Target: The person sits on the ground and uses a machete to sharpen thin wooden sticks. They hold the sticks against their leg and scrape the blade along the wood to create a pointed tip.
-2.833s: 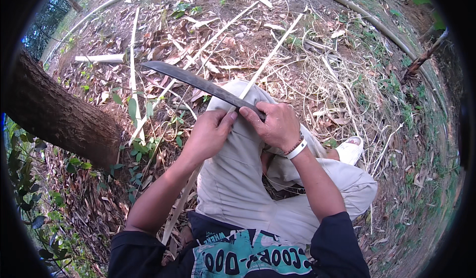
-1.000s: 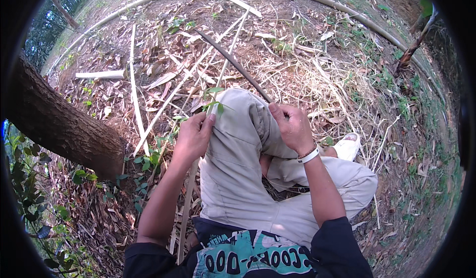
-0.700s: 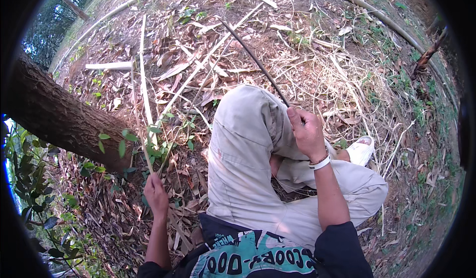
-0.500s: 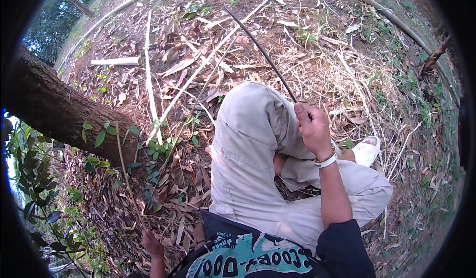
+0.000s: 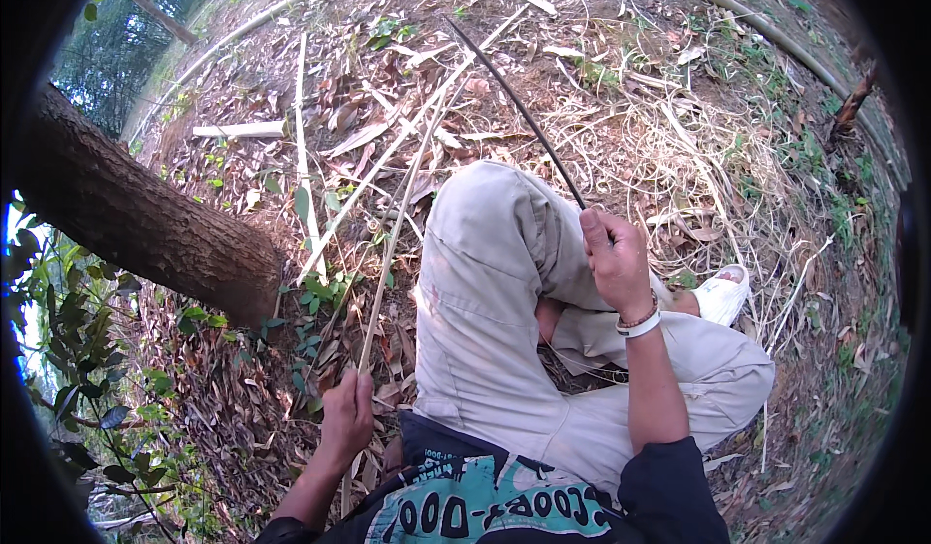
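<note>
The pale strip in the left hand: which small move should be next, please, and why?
Perhaps lay the pale strip over the trousered knee nearest it: the left hand holds it clear of that knee, and the right hand grips the long knife apart.

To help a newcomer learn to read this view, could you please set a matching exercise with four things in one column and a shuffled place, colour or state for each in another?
Things:
1. left hand
2. right hand
3. tree trunk
4. shoe

Descriptions:
A. white, open-toed
B. holding the long pale strip
C. brown, slanting
D. holding the dark blade

Pairs: 1-B, 2-D, 3-C, 4-A
</note>
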Demonstrator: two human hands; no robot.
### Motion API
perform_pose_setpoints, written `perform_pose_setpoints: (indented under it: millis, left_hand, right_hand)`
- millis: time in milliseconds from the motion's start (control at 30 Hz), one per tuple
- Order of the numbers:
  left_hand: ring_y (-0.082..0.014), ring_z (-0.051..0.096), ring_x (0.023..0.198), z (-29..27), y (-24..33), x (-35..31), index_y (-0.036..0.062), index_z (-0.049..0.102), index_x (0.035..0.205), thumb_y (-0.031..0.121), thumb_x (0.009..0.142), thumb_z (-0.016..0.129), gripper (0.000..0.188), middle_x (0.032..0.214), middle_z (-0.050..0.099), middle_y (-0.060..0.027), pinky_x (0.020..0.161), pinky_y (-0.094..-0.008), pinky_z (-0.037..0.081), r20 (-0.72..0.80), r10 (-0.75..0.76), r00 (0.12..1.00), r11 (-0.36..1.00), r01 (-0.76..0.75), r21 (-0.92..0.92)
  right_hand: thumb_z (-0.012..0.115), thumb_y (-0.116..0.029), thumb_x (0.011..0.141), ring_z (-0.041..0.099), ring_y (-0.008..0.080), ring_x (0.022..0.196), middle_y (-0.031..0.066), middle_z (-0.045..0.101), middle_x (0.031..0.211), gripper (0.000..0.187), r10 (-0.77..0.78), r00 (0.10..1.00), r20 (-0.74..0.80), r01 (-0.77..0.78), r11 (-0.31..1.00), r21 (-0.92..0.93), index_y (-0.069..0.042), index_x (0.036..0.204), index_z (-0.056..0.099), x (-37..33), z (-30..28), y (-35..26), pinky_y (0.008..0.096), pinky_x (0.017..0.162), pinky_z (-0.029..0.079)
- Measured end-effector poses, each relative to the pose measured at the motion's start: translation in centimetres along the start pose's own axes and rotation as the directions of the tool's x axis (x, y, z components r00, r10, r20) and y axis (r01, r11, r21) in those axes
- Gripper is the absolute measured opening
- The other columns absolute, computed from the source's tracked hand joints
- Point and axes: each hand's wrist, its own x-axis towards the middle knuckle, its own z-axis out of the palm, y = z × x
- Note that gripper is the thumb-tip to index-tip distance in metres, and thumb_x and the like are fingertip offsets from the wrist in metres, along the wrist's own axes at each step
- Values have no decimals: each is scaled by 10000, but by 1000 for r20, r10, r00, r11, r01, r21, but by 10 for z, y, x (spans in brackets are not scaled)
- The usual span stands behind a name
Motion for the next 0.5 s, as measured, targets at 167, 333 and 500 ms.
perform_pose_setpoints:
  millis: [167, 333, 500]
  left_hand:
    - [-118, 463, 401, 17, 93, 123, -36, 557, 778, 208, 1010, 475, 346, 504, 453, -44, 398, -298, 357, 209, 240, 948, 952, -188, -243]
    - [-137, 493, 364, 23, 155, 165, -52, 545, 738, 220, 1005, 479, 386, 489, 457, -59, 366, -306, 399, 282, 189, 941, 955, -108, -277]
    - [-256, 560, 424, 41, 137, 177, -76, 573, 757, 142, 963, 503, 308, 546, 547, -176, 445, -382, 440, 100, 328, 939, 934, -307, -183]
  right_hand:
    - [560, -562, 916, 522, 330, 488, 184, 529, 552, 608, -79, 996, 36, 84, 976, -202, 4, 703, 623, -1, 11, -30, 408, 500, 392]
    - [581, -518, 916, 578, 353, 546, 172, 554, 561, 534, -116, 984, 134, 161, 900, -405, -18, 745, 660, 8, 28, -44, 411, 507, 420]
    - [561, -605, 883, 623, 391, 588, 197, 584, 571, 592, -96, 974, 205, 197, 805, -560, -55, 684, 648, 19, 50, -53, 462, 516, 470]
